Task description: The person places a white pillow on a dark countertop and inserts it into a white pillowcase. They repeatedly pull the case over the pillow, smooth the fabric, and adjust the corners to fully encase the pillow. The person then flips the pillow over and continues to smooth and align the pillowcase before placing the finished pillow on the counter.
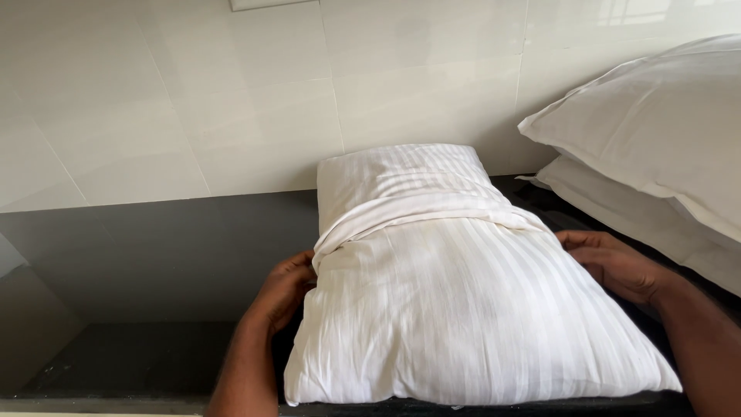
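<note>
A white striped pillow [455, 309] lies on a dark worktop [154, 262]. The left hand [284, 289] and right hand [617, 266] grip its sides. Two more pillows [656, 147] are stacked nearby.

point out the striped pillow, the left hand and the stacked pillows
striped pillow [463, 309]: head view, middle of its front face
left hand [287, 287]: head view, back of hand
stacked pillows [664, 131]: head view, top pillow's face
</note>
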